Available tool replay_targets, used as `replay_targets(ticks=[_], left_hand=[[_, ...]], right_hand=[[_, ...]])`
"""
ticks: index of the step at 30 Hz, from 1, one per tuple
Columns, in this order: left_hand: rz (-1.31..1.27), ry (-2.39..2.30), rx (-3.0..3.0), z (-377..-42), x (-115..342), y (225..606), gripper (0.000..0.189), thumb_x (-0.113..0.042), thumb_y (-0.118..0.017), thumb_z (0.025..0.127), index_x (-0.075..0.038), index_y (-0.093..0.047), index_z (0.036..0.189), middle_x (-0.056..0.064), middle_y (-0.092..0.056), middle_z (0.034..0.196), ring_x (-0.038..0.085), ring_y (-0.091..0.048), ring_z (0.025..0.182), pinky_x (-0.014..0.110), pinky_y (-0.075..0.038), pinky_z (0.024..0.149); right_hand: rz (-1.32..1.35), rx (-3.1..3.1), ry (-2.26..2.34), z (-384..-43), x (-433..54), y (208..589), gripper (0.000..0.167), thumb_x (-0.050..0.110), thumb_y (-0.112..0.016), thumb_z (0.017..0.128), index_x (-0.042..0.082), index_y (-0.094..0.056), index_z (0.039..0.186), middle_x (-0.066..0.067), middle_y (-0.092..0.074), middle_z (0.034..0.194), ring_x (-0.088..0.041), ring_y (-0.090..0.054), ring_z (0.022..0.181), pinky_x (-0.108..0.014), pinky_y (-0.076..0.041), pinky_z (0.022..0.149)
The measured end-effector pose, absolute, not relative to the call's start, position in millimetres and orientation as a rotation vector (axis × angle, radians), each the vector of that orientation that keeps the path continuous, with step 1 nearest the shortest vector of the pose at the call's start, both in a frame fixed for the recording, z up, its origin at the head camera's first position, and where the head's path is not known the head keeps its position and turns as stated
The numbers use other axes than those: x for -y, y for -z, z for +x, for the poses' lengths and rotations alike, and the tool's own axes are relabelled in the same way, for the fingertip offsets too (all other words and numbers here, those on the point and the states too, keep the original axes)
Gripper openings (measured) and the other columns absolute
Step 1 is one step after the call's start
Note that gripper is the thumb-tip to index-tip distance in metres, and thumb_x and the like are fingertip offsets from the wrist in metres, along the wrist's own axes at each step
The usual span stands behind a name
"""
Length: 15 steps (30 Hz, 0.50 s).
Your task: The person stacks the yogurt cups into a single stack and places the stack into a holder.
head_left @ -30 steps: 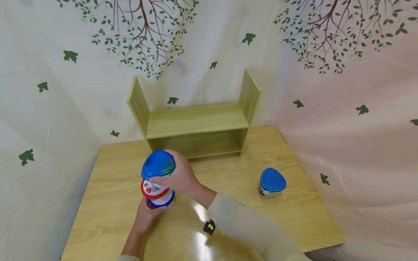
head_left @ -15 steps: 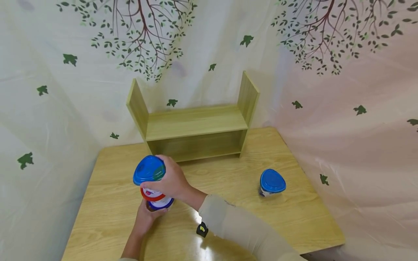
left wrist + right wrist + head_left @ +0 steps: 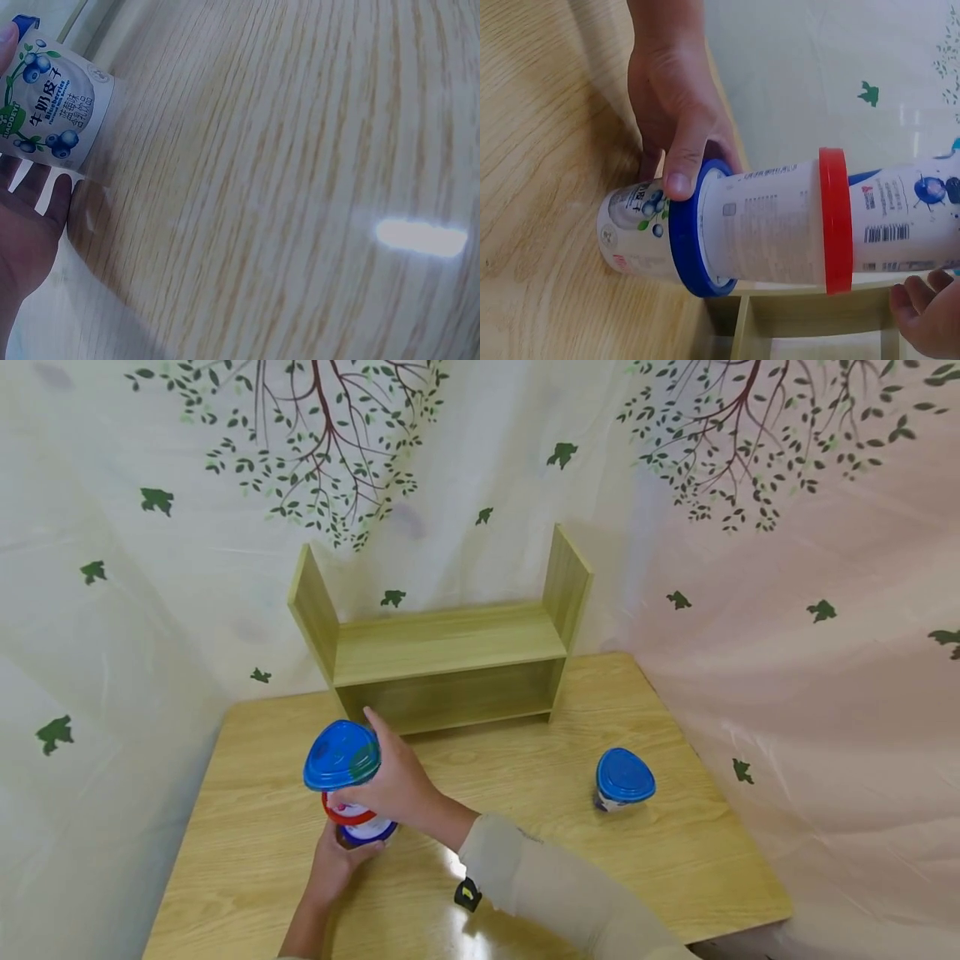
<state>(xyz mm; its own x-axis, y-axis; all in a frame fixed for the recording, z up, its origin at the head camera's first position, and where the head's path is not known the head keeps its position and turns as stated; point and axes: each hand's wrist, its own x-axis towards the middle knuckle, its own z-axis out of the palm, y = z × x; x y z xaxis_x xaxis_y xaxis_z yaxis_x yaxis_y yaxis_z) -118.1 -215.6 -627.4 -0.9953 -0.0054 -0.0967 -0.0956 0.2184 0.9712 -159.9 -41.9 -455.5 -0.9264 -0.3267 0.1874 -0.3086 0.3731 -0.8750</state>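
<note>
Three paper tubs stand stacked on the table's left side. The bottom blueberry tub [image 3: 56, 112] has a dark blue lid [image 3: 367, 833]. My left hand [image 3: 332, 870] grips it, with the thumb on its lid in the right wrist view. Above it is a white tub [image 3: 769, 225] with a red lid [image 3: 835, 221]. The top tub [image 3: 904, 217] has a bright blue three-cornered lid [image 3: 341, 754]. Around the top tub's right side my right hand [image 3: 401, 785] is spread, its index finger raised off the lid. In the right wrist view its fingertips look just clear of the tub.
Another tub [image 3: 626, 777] with a blue three-cornered lid stands on the right of the table [image 3: 555, 868]. A wooden shelf [image 3: 450, 643] stands at the back, behind the stack. A printed curtain [image 3: 480, 460] hangs around the table.
The right hand has brought the top tub left and down onto the red lid. Its fingers have since loosened and spread from the tub. The left hand has stayed on the bottom tub.
</note>
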Motion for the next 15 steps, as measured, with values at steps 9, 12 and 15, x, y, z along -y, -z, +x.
replay_targets(ticks=[9,12,15], left_hand=[[-0.124,-1.915,-2.386,-117.9,215.5,627.5,0.095,-0.015,-0.088,0.079,-0.011,-0.028,0.152,0.016,-0.042,0.15,0.042,-0.036,0.14,0.063,-0.023,0.117],[-0.116,-1.909,-2.391,-119.1,215.4,628.1,0.095,-0.018,-0.089,0.078,-0.011,-0.03,0.152,0.015,-0.042,0.15,0.042,-0.036,0.14,0.063,-0.023,0.116],[-0.115,-1.913,-2.386,-120.8,215.3,629.1,0.095,-0.02,-0.09,0.077,-0.011,-0.03,0.151,0.014,-0.042,0.15,0.041,-0.037,0.14,0.062,-0.025,0.116]], right_hand=[[-0.864,-2.477,1.772,-167.6,-13.5,462.2,0.114,0.044,-0.089,0.071,0.016,-0.024,0.16,0.002,-0.033,0.161,-0.027,-0.035,0.146,-0.039,-0.039,0.113],[-0.912,-2.461,1.794,-169.7,-43.6,466.0,0.116,0.064,-0.078,0.065,0.018,-0.029,0.16,0.002,-0.031,0.162,-0.027,-0.036,0.145,-0.043,-0.037,0.114],[-0.917,-2.467,1.8,-169.1,-75.7,468.9,0.116,0.072,-0.072,0.064,0.02,-0.032,0.159,-0.001,-0.031,0.163,-0.028,-0.039,0.143,-0.049,-0.036,0.114]])
